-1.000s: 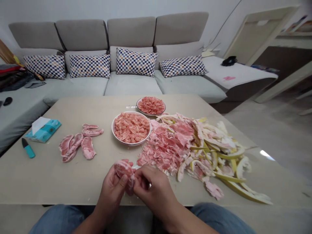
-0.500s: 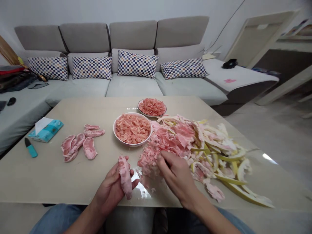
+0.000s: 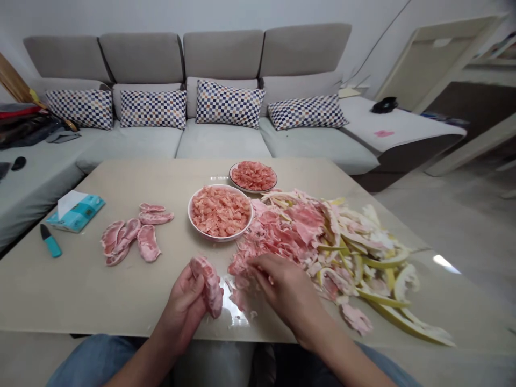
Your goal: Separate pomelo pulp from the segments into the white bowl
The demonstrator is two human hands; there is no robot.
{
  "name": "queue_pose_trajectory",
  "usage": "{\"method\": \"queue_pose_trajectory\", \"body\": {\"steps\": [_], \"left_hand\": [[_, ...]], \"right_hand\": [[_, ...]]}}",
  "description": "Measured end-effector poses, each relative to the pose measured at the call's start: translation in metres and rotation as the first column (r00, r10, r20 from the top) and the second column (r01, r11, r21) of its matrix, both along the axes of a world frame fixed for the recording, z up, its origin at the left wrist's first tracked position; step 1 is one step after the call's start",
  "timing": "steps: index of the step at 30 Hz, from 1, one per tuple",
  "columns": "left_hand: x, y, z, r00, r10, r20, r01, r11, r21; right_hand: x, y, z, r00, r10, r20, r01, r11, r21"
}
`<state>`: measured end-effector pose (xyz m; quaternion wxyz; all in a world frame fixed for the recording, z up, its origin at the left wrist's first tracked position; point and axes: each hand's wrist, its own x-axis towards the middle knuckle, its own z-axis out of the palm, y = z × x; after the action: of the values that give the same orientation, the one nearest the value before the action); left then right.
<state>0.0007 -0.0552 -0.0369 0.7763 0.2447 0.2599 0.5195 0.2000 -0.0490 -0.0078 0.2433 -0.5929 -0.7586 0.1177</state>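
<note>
Small knife: teal handle, dark end pointing away, the knife (image 3: 50, 241) is over on the far left of the table (image 3: 80, 295), right beside the tissues.
Tissues: blue pack (image 3: 83, 213), one white sheet poking out the top.
Waiting segments: a loose bunch of pink pomelo segments (image 3: 148, 244), some overlapping, all flat on the table.
Left hand: the left hand (image 3: 182, 303) has its fingers closed around one pomelo segment (image 3: 211, 287), thumb along the near side. It's tilted, held up near the table's front edge.
Pulp bowl: white bowl (image 3: 220, 238) just past that hand, heaped with pink pulp.
Back dish: dark-rimmed dish (image 3: 255, 191) behind the bowl and a bit right, more pulp in it, redder.
Right hand: the right hand (image 3: 287, 293) is at the near left edge of the scraps, fingers curled, tips close together. Can't tell if there's a bit pinched in there.
Membrane heap: big messy pink pile (image 3: 288, 226) right of the bowl.
Rind: yellow-green and white pomelo peel strips (image 3: 389, 266), tangled into the heap's right side.
</note>
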Motion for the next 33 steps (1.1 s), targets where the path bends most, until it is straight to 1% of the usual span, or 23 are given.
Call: {"method": "queue_pose_trajectory", "body": {"steps": [1,3,5,8,12,16,18,20,22,24,26,29,30,33], "left_hand": [[0.000,-0.001,0.000,1.000,-0.003,-0.014,0.003,1.000,0.022],[0.000,-0.003,0.000,0.998,0.018,-0.066,-0.016,0.999,0.031],[0.000,-0.004,-0.001,0.989,0.057,-0.140,-0.058,0.998,-0.002],[0.000,-0.006,-0.002,0.971,0.105,-0.215,-0.116,0.992,-0.042],[0.001,-0.007,-0.006,0.942,0.180,-0.283,-0.190,0.982,-0.010],[0.003,-0.009,-0.007,0.917,0.221,-0.332,-0.233,0.972,0.005],[0.003,-0.010,-0.002,0.939,0.179,-0.293,-0.188,0.982,-0.005],[0.002,-0.008,0.003,0.977,0.078,-0.198,-0.080,0.997,-0.005],[-0.002,-0.006,0.006,0.996,-0.014,-0.086,0.012,1.000,-0.022],[-0.007,-0.002,0.005,1.000,-0.021,0.002,0.022,0.995,-0.098],[-0.012,0.002,0.002,0.998,0.007,0.061,0.005,0.980,-0.201],[-0.017,0.004,-0.003,0.993,0.038,0.116,-0.005,0.962,-0.274],[-0.018,0.004,-0.004,0.991,0.043,0.126,-0.006,0.959,-0.282],[-0.018,0.005,-0.003,0.989,0.072,0.130,-0.030,0.954,-0.298]], "right_hand": [[-0.007,-0.003,0.000,0.993,0.058,-0.102,-0.059,0.998,-0.004],[-0.020,-0.009,-0.001,0.954,0.143,-0.263,-0.143,0.990,0.019],[-0.031,-0.013,-0.003,0.923,0.187,-0.336,-0.168,0.982,0.085],[-0.040,-0.017,-0.007,0.918,0.213,-0.333,-0.162,0.971,0.175],[-0.044,-0.019,-0.012,0.929,0.230,-0.290,-0.171,0.962,0.214],[-0.047,-0.021,-0.013,0.958,0.180,-0.225,-0.119,0.958,0.261],[-0.048,-0.020,-0.009,0.959,0.149,-0.242,-0.089,0.966,0.241],[-0.046,-0.018,-0.002,0.942,0.109,-0.319,-0.057,0.984,0.168],[-0.040,-0.014,0.006,0.918,0.049,-0.394,-0.016,0.996,0.087],[-0.029,-0.009,0.013,0.915,-0.016,-0.403,0.040,0.998,0.051],[-0.017,-0.003,0.016,0.942,-0.083,-0.326,0.104,0.993,0.047],[0.002,0.004,0.014,0.979,-0.178,-0.099,0.178,0.984,-0.006],[0.008,0.006,0.012,0.981,-0.191,-0.012,0.191,0.981,-0.038],[0.020,0.010,0.006,0.973,-0.141,0.184,0.163,0.980,-0.115]]}}
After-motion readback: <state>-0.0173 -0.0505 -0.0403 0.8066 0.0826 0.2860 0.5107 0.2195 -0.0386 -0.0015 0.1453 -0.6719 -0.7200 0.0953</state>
